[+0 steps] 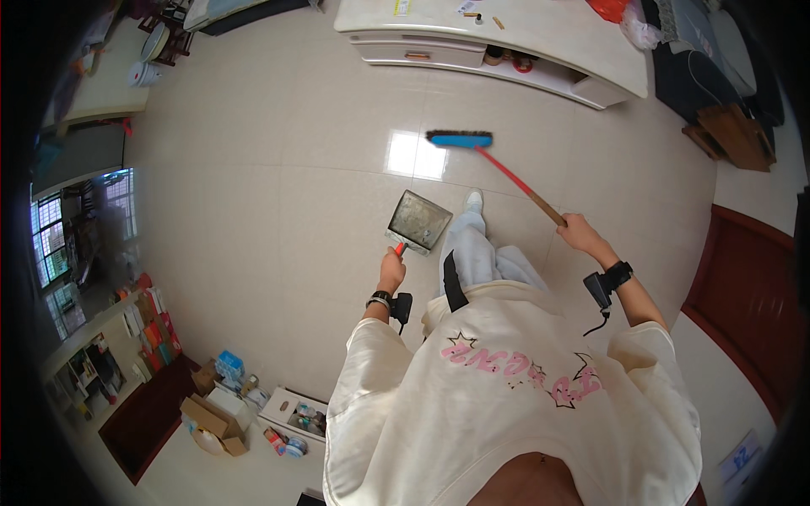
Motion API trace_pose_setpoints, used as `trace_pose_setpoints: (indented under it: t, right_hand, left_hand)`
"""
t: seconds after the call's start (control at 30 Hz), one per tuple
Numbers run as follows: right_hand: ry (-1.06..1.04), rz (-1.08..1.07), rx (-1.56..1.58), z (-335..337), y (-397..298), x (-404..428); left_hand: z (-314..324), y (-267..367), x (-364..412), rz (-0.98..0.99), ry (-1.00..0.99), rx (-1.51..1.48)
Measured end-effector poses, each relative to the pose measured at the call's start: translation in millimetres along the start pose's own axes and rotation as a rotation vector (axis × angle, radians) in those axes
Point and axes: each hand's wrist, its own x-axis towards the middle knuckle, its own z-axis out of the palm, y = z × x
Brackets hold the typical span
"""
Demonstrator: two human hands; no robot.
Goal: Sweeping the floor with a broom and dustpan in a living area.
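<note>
My right hand (581, 233) grips the upper end of a broom handle (516, 180), red below and brown near my fingers. The blue broom head (453, 140) with dark bristles lies out ahead, beside a bright window reflection on the tiles. In my left hand (392, 271) is the red and black handle (401, 248) of a dustpan. Its worn metal pan (420, 218) is left of my forward shoe (473, 201), with a small pale scrap inside. Broom head and dustpan are apart. Both wrists carry strapped black devices.
A white low cabinet (417, 54) with small items on top stands ahead. A dark sofa (690, 82) and a brown wooden stool (734, 136) are at the far right. Cardboard boxes (215, 420) and a drawer unit (281, 408) line the lower left. A dark red door (740, 303) is at right.
</note>
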Motion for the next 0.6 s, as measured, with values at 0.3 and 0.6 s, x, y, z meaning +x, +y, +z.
trace_pose_setpoints:
  t: [0.3,0.6]
  right_hand:
    - [0.134,0.286,0.135,42,62,-24]
    - [0.15,0.313,0.309,138,94,-114]
  left_hand:
    - [20,-5,10,0.135,-0.121,0.23]
    - [22,-7,-5,0.167,-0.073,0.229]
